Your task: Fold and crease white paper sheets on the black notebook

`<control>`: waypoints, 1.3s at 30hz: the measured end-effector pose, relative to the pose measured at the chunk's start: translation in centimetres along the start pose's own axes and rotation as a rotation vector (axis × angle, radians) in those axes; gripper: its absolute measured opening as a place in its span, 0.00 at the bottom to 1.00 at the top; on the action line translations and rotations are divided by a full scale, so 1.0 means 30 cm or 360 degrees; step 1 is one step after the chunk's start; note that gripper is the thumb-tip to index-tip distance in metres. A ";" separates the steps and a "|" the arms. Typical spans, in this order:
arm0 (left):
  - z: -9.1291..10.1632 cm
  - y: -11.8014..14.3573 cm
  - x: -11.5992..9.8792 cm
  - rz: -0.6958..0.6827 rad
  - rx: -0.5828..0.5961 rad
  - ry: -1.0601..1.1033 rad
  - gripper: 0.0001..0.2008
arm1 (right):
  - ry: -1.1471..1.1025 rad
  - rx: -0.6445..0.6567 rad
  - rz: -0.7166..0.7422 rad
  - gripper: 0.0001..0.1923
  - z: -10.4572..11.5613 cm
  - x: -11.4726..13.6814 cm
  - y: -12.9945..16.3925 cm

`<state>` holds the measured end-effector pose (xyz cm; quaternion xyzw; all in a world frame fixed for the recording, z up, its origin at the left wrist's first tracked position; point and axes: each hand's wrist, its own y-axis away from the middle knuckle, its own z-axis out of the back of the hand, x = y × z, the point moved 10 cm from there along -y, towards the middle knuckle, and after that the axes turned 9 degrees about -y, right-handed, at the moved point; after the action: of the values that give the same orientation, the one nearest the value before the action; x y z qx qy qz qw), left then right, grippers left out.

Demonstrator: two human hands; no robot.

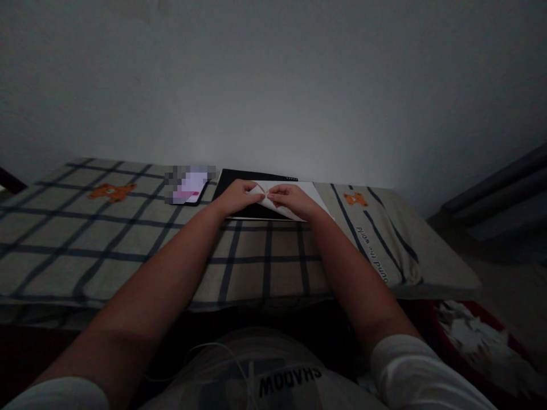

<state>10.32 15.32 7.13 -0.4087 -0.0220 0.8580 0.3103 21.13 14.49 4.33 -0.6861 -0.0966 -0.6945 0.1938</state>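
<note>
Item: white paper sheet (285, 198), lying on a dark board (239, 179) atop a checked cloth (128, 239). Folded flaps are pinched shut by the left hand (236, 196) and right hand (290, 199). Risk: a crooked crease could be set by uneven pressure; the sheet could slide on the board.

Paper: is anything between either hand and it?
Nothing visible. Both the left hand and right hand already pinch the paper on the dark board; the phone lies off to the left.

bare forearms, white short sleeves, shirt lettered "SHADOW"
</note>
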 end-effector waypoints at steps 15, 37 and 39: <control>-0.006 -0.003 0.007 -0.0022 0.0008 -0.0003 0.13 | 0.0029 0.0066 0.0005 0.10 -0.027 0.007 0.001; -0.020 -0.004 0.024 -0.0017 0.0057 0.0048 0.13 | 0.0052 0.0074 -0.0045 0.12 0.001 -0.018 0.003; -0.020 -0.003 0.016 -0.0032 0.0061 0.0056 0.12 | 0.0063 0.0091 -0.0023 0.12 -0.006 -0.011 0.004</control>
<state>10.57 15.53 6.42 -0.4175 -0.0042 0.8478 0.3271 21.00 14.36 3.98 -0.6657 -0.1176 -0.7063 0.2103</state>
